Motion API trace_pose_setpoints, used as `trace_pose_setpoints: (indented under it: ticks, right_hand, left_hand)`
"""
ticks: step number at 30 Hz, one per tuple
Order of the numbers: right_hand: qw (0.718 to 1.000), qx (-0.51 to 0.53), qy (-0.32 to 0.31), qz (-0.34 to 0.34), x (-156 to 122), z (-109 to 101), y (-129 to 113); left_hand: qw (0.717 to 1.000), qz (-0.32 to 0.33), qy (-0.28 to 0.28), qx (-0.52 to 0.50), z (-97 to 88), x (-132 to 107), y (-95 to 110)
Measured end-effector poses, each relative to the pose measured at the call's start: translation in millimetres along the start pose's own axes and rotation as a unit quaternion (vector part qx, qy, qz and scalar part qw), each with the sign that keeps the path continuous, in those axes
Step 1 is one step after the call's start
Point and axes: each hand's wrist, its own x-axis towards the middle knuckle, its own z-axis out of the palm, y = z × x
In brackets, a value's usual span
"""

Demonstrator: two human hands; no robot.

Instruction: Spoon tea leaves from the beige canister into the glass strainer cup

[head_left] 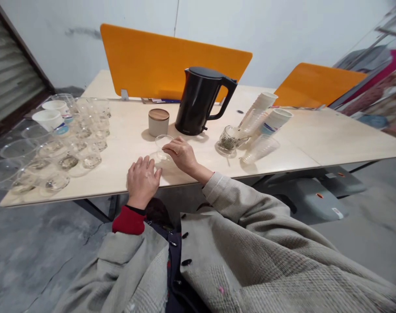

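Observation:
A clear plastic cup (162, 153) stands near the table's front edge. My right hand (182, 155) is at its rim, with thumb and fingertips pinched together over the cup's right side. Whatever lies between those fingertips is too small or hidden. Resting on the tabletop just left of the cup, my left hand (142, 179) has its fingers stretched out and holds nothing. To the right, a small glass (229, 140) contains dry, dark greenish leaf-like bits. Behind the cup sits a grey canister (158, 123) with a wooden lid.
A black electric kettle (198, 102) stands behind the cup. Stacked paper cups (278, 118) and stacked clear plastic cups (260, 148) lean at the right. Several clear cups (69, 161) with dark bits inside crowd the left end. An orange divider (145, 61) borders the back.

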Motion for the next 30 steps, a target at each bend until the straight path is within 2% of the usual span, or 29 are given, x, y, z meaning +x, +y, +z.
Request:
trace_pose_setpoints:
  ticks: [4, 8, 11, 14, 18, 22, 25, 27, 30]
  right_hand:
    - [1.000, 0.002, -0.008, 0.002, 0, -2, -3]
    - [0.999, -0.002, 0.052, -0.004, 4, -18, 4]
    - [0.995, -0.012, 0.099, 0.028, 23, -31, 21]
    - [0.992, -0.014, 0.100, 0.076, 55, -33, 41]
    - [0.991, -0.011, 0.048, 0.128, 101, -15, 59]
    - [0.993, -0.009, -0.017, 0.114, 135, 10, 63]
    - [0.991, -0.008, -0.054, 0.125, 150, 27, 67]
    - [0.990, -0.005, -0.052, 0.128, 154, 36, 72]
    - [0.992, -0.004, -0.013, 0.129, 154, 44, 81]
  left_hand:
    - [1.000, 0.003, 0.006, -0.003, 1.5, 0, -1]
    - [1.000, 0.005, 0.015, -0.009, 2.6, -1, -1]
    - [1.000, 0.005, 0.016, -0.010, 3.3, -1, -1]
    - [1.000, 0.003, 0.015, -0.013, 4.4, -1, -2]
    - [1.000, 0.003, 0.019, -0.002, 5.8, -1, -2]
    - [1.000, 0.007, 0.028, 0.001, 5.8, -1, -2]
    - [1.000, 0.003, 0.027, -0.008, 4.9, -1, -1]
    - [1.000, -0.001, 0.018, -0.016, 4.2, -1, -1]
    - [1.000, -0.003, 0.013, -0.025, 4.2, -1, -1]
